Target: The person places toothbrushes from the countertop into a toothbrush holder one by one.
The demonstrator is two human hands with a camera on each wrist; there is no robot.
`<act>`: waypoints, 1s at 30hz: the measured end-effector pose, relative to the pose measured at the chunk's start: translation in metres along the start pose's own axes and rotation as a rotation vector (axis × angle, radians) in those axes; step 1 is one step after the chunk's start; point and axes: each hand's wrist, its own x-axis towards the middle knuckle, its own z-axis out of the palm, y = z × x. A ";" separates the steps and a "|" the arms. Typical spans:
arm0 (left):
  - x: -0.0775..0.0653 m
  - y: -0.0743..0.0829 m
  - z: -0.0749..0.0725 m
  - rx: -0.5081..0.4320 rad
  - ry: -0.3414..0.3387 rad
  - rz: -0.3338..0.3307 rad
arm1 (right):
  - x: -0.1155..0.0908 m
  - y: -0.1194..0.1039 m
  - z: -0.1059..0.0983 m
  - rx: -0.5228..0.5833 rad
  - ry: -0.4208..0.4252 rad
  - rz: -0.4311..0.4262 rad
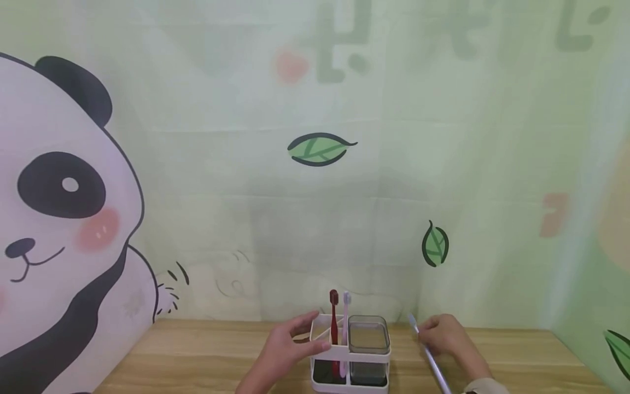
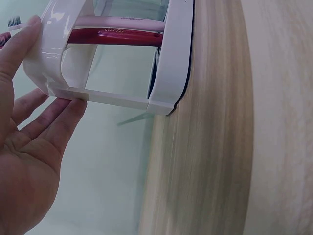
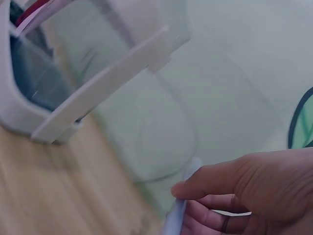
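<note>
A white toothbrush holder [image 1: 330, 351] stands on the table, with a red toothbrush [image 1: 334, 323] and a pale pink toothbrush [image 1: 345, 328] upright in its left part. My left hand [image 1: 287, 345] holds the holder's upper left side, thumb at the front and fingers at the side and back. In the left wrist view, the fingertips [image 2: 76, 110] touch the upper frame. To the right of the holder, my right hand [image 1: 443, 335] pinches a light blue toothbrush [image 1: 433, 364] between thumb and fingers. It is tilted, its slim end up.
A clear grey cup [image 1: 368, 335] sits in the holder's right part. The wooden table [image 1: 206, 355] runs back to a pale green curtain-like backdrop [image 1: 221, 164] printed with a panda and leaves.
</note>
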 end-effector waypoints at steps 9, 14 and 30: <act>0.000 0.000 0.000 0.010 0.004 -0.012 | -0.007 -0.041 -0.018 0.119 0.044 -0.077; 0.000 -0.001 0.000 0.017 0.006 -0.012 | -0.017 -0.063 -0.028 0.138 0.108 -0.134; 0.000 0.001 -0.001 0.004 -0.009 -0.006 | -0.041 -0.104 -0.046 0.441 0.213 -0.161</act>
